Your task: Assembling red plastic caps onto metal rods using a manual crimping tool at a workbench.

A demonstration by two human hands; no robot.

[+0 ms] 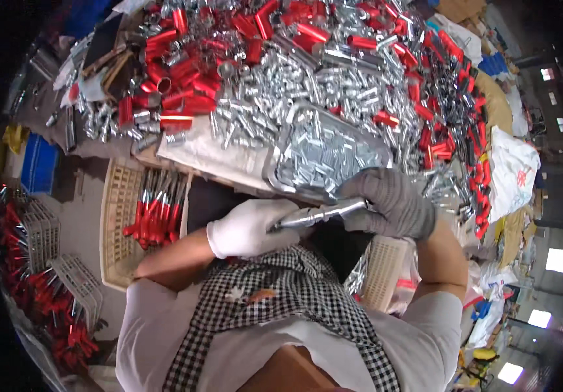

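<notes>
My left hand (249, 228), in a white glove, is closed around one end of a shiny metal rod-like part (321, 214) in front of my chest. My right hand (389, 204), in a grey knit glove, pinches the other end with its fingers. The part lies nearly level, tilted slightly up to the right, and its gripped ends are hidden. Just beyond my hands a metal tray (272, 171) holds many small silver pins (324, 157). Loose silver fittings (249, 121) and red tubes (190, 95) are heaped behind the tray.
Left of me, a cream plastic basket (113, 219) holds red-handled tools (157, 209). Another cream basket (387, 268) stands below my right arm. Further left are a blue bin (38, 163) and grey crates (75, 284) among red-handled pieces. White sacks (511, 173) lie at the right.
</notes>
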